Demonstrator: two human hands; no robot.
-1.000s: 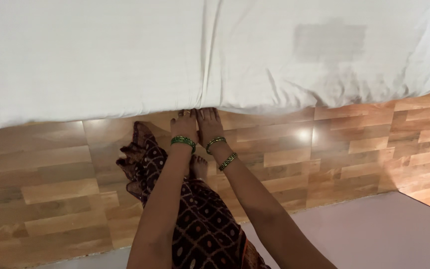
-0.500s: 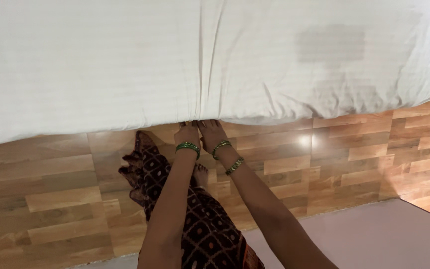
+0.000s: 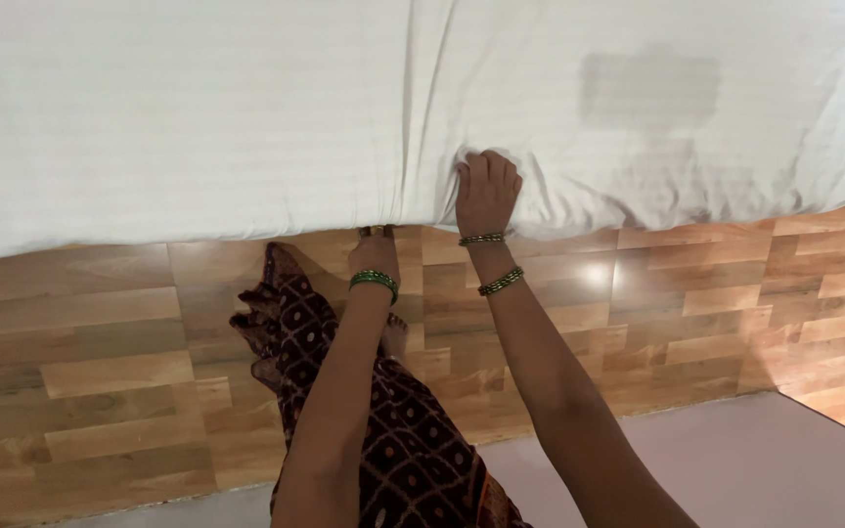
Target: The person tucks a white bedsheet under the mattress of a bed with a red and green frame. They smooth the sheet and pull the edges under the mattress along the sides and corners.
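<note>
The right hand (image 3: 486,191) is closed in a fist on a bunch of the white bedsheet (image 3: 198,117), just above the bed's near edge. The left hand (image 3: 375,249) reaches under that edge, fingers hidden by the sheet, so I cannot tell its grip. Left of the hands the sheet lies smooth; to their right, towards the corner, it is creased and seemingly unfinished.

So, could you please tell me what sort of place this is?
Probably a bedroom: a white sheet covers a bed, gripped by the right hand, above a wood-pattern floor.
</note>
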